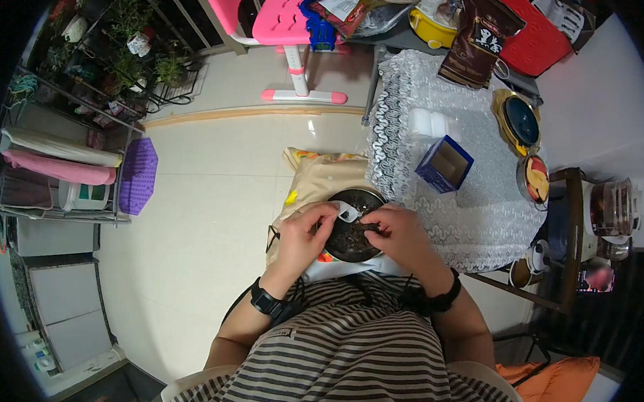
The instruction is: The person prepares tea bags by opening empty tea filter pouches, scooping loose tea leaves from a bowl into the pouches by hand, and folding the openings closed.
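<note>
A round dark bowl point(350, 247) holds loose dark brown bits and rests on a cream printed cloth bag point(316, 173) in front of my striped shirt. Over its left rim, my left hand point(307, 233) pinches a small white pouch point(347, 212), thin and soft, with its mouth spread a little. My right hand point(402, 233) is at the bowl's right side, fingertips pressed together close to the pouch. Whatever those right fingertips hold is too small to name.
Right of the bowl stands a lace-covered table point(466, 230) with an open blue box point(445, 164), a white stack point(428, 123), a brown packet point(479, 42) and a fruit bowl point(534, 179). A pink chair point(284, 17) is ahead; a purple basket point(139, 177) sits left.
</note>
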The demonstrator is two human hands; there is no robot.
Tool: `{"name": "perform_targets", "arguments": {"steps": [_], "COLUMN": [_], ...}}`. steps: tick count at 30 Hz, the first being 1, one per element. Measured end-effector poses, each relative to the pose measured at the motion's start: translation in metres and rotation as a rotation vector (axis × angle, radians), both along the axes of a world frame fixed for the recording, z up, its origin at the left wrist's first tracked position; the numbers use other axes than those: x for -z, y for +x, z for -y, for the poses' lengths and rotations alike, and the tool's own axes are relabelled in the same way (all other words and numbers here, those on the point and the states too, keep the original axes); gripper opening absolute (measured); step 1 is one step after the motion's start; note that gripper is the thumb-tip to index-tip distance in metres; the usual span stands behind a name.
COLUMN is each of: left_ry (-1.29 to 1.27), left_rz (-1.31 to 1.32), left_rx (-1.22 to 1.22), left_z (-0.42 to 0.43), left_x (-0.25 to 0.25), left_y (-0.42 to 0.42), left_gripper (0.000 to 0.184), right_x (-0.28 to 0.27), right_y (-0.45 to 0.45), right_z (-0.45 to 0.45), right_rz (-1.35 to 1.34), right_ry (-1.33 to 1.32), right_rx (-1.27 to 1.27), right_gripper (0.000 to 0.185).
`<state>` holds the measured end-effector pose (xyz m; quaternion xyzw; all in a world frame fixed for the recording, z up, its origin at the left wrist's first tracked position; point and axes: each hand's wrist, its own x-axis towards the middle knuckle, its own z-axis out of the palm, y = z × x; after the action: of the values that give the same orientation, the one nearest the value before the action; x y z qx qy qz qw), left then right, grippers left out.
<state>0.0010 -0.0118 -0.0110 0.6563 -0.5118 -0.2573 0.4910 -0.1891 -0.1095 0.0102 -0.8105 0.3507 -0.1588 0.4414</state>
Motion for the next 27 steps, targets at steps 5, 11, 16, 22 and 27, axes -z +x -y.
{"name": "perform_targets", "arguments": {"steps": [5,11,16,22,27], "left_ry": [0.007,0.044,0.044,0.078,0.093], "left_rz": [0.046,-0.017,0.000,-0.066,-0.104], "left_rx": [0.043,0.060,0.061,0.063,0.060], "left_z": [0.004,0.004,0.004,0.004,0.003], "left_x": [-0.006,-0.005,-0.004,-0.001,0.001], "left_y": [-0.009,-0.016,-0.017,-0.018,-0.016], "left_gripper": [0.013,0.014,0.015,0.015,0.016], "right_x": [-0.029,-0.025,-0.028,-0.026,-0.025], "right_y": [-0.001,0.006,0.009,0.009,0.006], "right_z": [-0.003,-0.006,-0.009,-0.009,-0.009], "right_rz": [-0.016,-0.016,-0.093,-0.039,0.058], "right_ry": [-0.019,-0.241,-0.193,-0.152,-0.064], "right_rx": [0.042,0.003,-0.017,-0.011,0.002], "right_gripper": [0.020,0.024,0.031,0.033,0.031]}}
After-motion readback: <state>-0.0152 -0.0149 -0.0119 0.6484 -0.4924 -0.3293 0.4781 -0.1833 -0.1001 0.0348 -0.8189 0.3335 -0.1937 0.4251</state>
